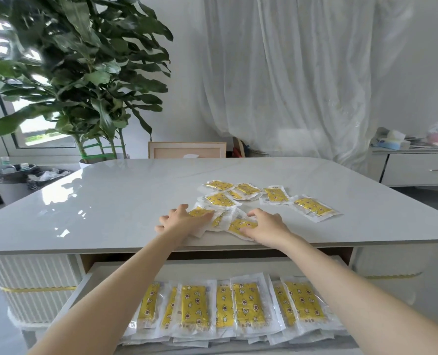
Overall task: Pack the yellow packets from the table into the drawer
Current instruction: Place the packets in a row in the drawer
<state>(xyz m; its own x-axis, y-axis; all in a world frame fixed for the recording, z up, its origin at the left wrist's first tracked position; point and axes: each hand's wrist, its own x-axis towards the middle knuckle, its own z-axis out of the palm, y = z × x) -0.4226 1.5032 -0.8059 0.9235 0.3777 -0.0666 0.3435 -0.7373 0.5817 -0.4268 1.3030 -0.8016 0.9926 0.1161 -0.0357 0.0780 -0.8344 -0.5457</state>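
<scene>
The left hand lies flat with fingers spread on the nearest yellow packets, close to the front edge of the table; the right hand covers one packet, fingers bent at its far edge, though I cannot tell whether it pinches. More lie scattered behind; the open drawer below holds a row already. The slick wrappers may slide apart under a flat sweep and drop past the drawer's front; loose ones could upset the row.
</scene>
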